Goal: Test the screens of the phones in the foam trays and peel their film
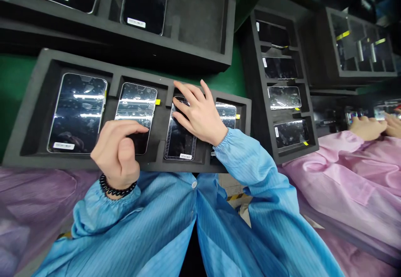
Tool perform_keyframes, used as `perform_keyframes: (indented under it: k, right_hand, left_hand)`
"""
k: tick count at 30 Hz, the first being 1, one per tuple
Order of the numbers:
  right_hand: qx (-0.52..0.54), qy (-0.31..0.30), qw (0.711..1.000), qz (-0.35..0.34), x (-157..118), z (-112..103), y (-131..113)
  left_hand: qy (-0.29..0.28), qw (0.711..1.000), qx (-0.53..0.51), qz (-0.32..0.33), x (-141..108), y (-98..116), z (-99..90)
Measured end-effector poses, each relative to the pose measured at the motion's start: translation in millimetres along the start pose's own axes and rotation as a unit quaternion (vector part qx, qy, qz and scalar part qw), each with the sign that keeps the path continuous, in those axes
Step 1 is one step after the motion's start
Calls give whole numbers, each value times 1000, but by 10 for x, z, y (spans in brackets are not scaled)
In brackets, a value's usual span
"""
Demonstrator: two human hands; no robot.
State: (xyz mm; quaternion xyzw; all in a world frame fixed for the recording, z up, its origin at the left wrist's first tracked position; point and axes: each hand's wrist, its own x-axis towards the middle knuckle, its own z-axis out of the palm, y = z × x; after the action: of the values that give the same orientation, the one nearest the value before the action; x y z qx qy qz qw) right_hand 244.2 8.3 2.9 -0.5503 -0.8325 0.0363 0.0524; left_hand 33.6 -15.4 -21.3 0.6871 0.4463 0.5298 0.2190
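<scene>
In a long dark foam tray in front of me, phone screens lie in separate compartments. My left hand is curled above the second phone screen, its bent index finger reaching over the lower part; the other fingers are tucked under, hiding whatever they might hold. My right hand is spread over the third phone screen, fingertips at its upper part. That screen has a ticked border and a white label. The leftmost phone screen lies untouched. The rightmost phone screen is partly covered by my right hand and sleeve.
Behind stands another foam tray with larger-looking screens. To the right is a tray holding several screens, with a further tray beyond. A co-worker's pink sleeve and hands are at the right.
</scene>
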Motion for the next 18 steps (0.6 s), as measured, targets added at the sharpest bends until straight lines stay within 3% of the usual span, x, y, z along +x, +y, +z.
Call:
perform_keyframes:
  k: [5, 13, 18]
  right_hand:
    - [-6, 19, 1000, 4, -72, -44, 83]
    - [-45, 15, 996, 70, -432, -173, 262]
    - [-61, 23, 994, 88, -470, -162, 284]
  left_hand:
    - [-11, 1000, 6, 7, 12, -4, -30]
    - [-10, 1000, 4, 8, -15, -38, -38]
    - [-17, 1000, 7, 18, 1, -31, -27]
